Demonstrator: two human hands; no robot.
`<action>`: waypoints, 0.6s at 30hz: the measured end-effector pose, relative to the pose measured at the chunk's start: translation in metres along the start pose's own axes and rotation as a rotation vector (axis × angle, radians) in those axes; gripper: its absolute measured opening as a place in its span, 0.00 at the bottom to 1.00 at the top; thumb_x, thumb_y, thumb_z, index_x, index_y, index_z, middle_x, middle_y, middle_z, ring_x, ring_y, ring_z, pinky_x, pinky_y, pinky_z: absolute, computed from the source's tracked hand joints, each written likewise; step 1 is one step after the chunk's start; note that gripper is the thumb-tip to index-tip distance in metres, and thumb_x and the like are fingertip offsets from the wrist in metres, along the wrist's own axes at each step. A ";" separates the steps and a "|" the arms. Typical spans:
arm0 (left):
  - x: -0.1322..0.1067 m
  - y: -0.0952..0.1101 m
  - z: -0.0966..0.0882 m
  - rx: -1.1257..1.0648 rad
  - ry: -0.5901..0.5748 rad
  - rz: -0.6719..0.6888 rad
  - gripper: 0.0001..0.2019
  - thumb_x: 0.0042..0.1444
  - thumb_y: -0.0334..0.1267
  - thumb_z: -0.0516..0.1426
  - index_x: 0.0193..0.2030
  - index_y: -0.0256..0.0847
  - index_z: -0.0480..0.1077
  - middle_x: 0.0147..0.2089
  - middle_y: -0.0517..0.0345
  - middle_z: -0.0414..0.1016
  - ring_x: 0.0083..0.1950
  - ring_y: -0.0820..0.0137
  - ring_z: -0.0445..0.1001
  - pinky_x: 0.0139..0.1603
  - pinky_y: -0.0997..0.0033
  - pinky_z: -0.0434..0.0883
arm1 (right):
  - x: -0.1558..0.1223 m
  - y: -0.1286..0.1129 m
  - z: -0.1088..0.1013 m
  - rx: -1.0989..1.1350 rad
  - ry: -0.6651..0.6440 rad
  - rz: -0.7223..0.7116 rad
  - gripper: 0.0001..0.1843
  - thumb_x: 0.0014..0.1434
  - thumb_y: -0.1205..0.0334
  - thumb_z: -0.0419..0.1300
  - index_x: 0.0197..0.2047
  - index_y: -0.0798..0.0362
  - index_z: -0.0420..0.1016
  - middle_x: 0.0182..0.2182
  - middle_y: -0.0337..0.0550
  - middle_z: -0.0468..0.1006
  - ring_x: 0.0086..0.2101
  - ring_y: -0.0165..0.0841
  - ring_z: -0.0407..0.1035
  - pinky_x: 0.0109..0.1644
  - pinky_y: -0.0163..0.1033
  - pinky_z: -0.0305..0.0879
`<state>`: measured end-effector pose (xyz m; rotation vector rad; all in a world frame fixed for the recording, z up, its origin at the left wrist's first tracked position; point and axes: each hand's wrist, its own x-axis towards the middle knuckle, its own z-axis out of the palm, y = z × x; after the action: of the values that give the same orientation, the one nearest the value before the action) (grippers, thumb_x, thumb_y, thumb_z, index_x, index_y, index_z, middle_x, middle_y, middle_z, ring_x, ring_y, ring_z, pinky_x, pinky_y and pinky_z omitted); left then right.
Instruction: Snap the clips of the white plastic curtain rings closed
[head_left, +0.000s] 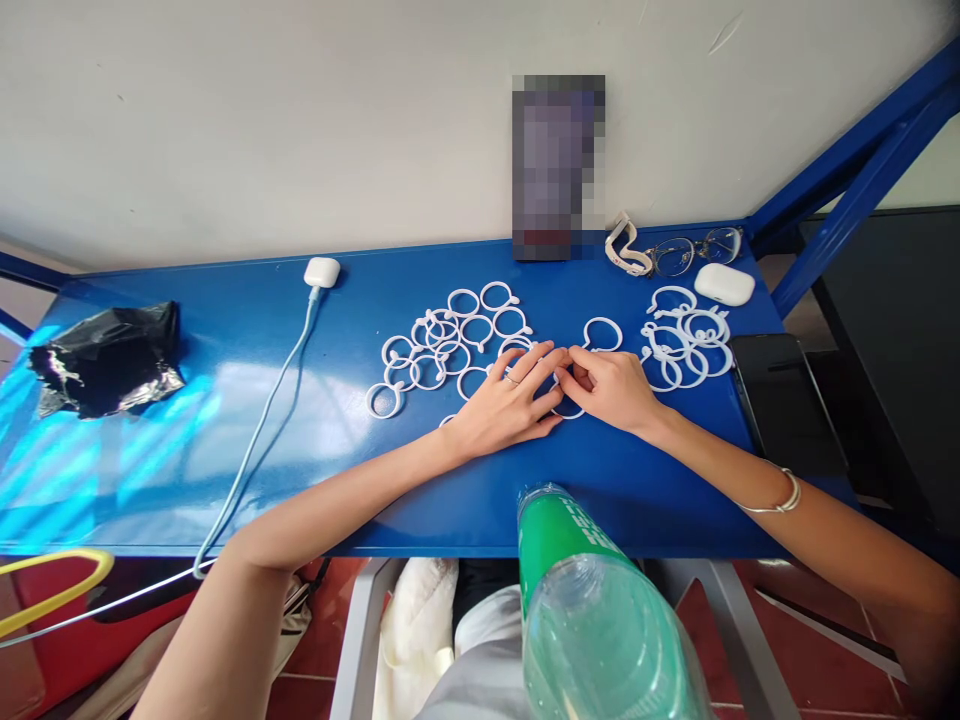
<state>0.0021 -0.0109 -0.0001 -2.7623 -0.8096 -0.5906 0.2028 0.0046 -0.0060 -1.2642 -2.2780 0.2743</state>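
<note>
Clear plastic bottle with a green label (611, 640) is noted nearest the camera; part of the glossy blue tabletop (435, 510) is blocked by it. From left, crumpled black plastic (109, 365) and a white cabled case (322, 272) are seen. Thin white plastic rings (481, 349) are partly covered by the left hand (506, 400), fingers half-spread, and right hand (615, 385), fingers curled; whether either grips any cannot be told. Rightmost, a black phone (787, 400) is found.

Left hand (504, 402) beside right hand (611, 388), white rings (685, 342), blue table (465, 510), green-labelled bottle (607, 620)
</note>
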 end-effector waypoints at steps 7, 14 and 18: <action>0.000 -0.001 0.000 -0.030 0.022 -0.007 0.11 0.64 0.41 0.54 0.43 0.36 0.73 0.60 0.39 0.71 0.64 0.52 0.69 0.59 0.52 0.70 | 0.001 -0.001 -0.001 0.045 -0.028 0.021 0.07 0.62 0.61 0.54 0.32 0.51 0.69 0.15 0.32 0.65 0.17 0.29 0.62 0.25 0.33 0.51; -0.001 -0.002 0.002 -0.043 0.049 -0.032 0.08 0.64 0.39 0.55 0.39 0.37 0.72 0.58 0.40 0.72 0.63 0.53 0.69 0.58 0.52 0.70 | 0.001 0.001 0.000 -0.007 -0.076 0.010 0.04 0.58 0.64 0.56 0.36 0.51 0.71 0.16 0.33 0.66 0.19 0.31 0.63 0.25 0.35 0.49; -0.001 -0.002 0.002 -0.045 0.078 -0.062 0.08 0.63 0.39 0.56 0.39 0.37 0.72 0.56 0.40 0.73 0.62 0.53 0.70 0.57 0.53 0.71 | 0.001 0.003 0.002 0.114 -0.044 0.062 0.04 0.59 0.65 0.57 0.38 0.51 0.71 0.17 0.31 0.65 0.18 0.28 0.62 0.26 0.33 0.52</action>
<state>0.0013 -0.0086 -0.0023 -2.7437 -0.8771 -0.7325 0.2036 0.0068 -0.0083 -1.2832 -2.2277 0.4522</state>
